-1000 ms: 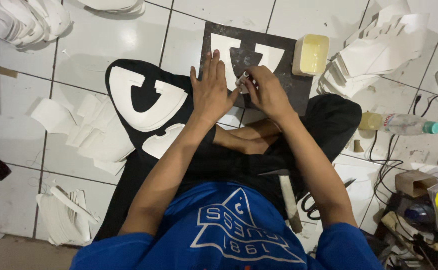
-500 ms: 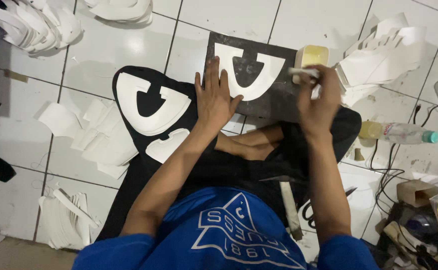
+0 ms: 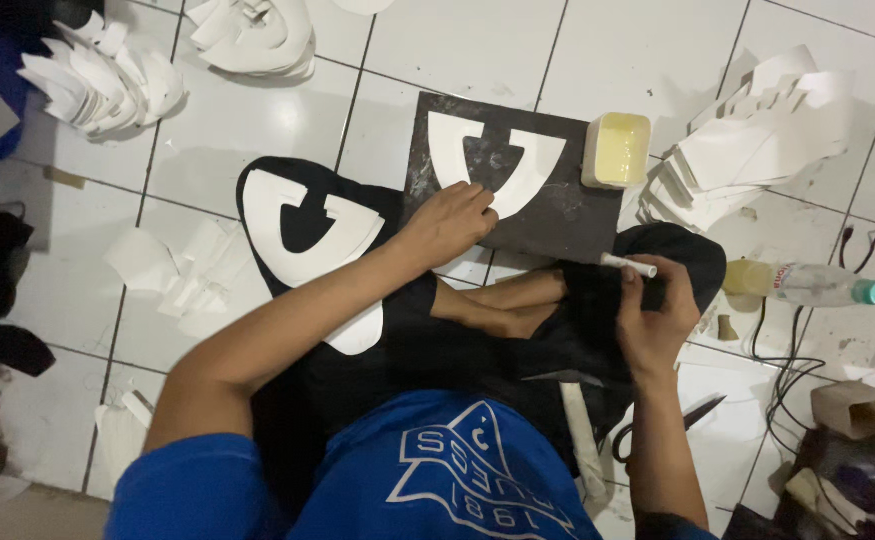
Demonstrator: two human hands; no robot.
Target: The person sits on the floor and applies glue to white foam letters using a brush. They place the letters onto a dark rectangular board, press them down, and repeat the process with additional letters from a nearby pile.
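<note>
I sit on a white tiled floor, looking down. My left hand point(image 3: 449, 222) rests with its fingers on a white curved cut-out piece point(image 3: 497, 160) that lies on a dark square board point(image 3: 547, 215). My right hand point(image 3: 649, 318) is drawn back near my knee and grips a thin white stick-like tool point(image 3: 629, 264). A small square tub of pale yellow liquid point(image 3: 617, 150) stands at the board's right edge. To the left, another white cut-out point(image 3: 307, 225) lies on black cloth point(image 3: 397, 350).
Stacks of white cut-out pieces point(image 3: 757, 130) lie at the right, and more point(image 3: 107, 85) at the upper left. A plastic bottle point(image 3: 807, 283) lies on its side at the right. Scissors point(image 3: 692, 415), cables and small boxes sit at the lower right. Paper scraps point(image 3: 172, 275) lie left.
My right hand left the board, reached toward the tub with the white tool, then pulled back toward my knee. My left hand stayed on the white piece on the board.
</note>
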